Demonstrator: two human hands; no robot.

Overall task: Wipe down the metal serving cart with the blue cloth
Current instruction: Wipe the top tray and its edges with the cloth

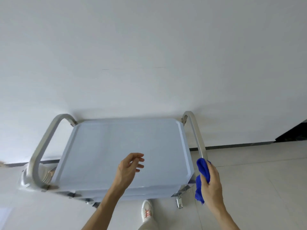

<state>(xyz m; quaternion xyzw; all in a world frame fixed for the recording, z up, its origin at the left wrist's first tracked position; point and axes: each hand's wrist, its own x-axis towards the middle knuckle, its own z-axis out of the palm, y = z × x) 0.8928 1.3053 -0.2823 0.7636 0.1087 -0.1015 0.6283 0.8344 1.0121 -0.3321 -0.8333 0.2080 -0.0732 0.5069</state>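
The metal serving cart (103, 146) stands against a white wall, its flat top tray seen from above with a tubular handle at each end. My right hand (211, 181) grips the bunched blue cloth (203, 173) at the near end of the right handle (197, 140); part of the cloth hangs down below my fist. My left hand (128, 168) hovers over the near right part of the tray with fingers relaxed and loosely spread, holding nothing.
The left handle (43, 146) curves round the cart's left end. A caster (179, 202) shows under the near right corner. My white shoe (147, 211) is on the pale tiled floor just in front of the cart. A dark object (294, 133) sits at the far right.
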